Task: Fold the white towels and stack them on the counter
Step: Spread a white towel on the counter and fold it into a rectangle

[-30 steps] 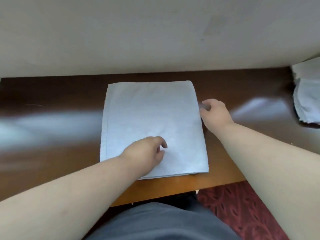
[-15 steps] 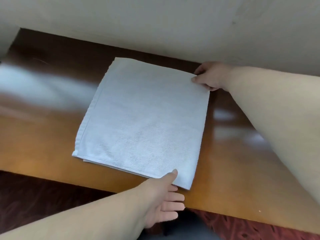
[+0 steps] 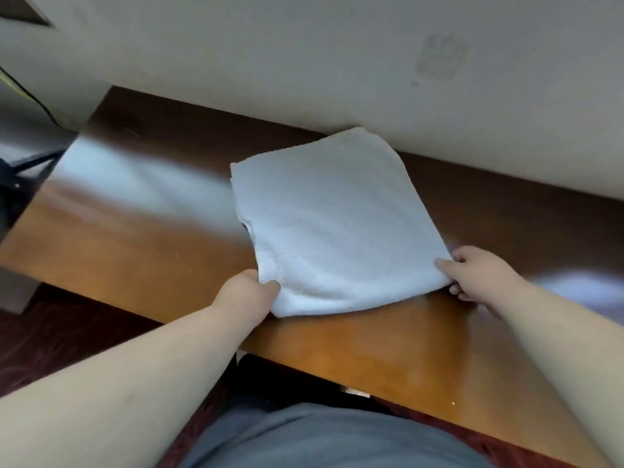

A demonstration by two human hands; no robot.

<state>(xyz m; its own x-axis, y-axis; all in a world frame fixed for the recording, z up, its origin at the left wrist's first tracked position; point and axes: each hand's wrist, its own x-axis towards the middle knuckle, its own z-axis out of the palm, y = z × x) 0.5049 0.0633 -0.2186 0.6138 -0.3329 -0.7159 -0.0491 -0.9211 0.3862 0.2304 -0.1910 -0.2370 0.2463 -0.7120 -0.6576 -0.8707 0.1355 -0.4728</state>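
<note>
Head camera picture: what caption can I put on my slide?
Left hand and right hand grip a folded white towel's near corners on a wooden counter.

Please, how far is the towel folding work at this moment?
Done: the white towel already lies folded in layers on the counter. In hand: the left hand and right hand pinch its near corners. Left: no stack is visible, so stacking remains.

Bare wooden surface lies open left of the folded white towel. The wall blocks the towel's far edge, closing passage behind it.
</note>
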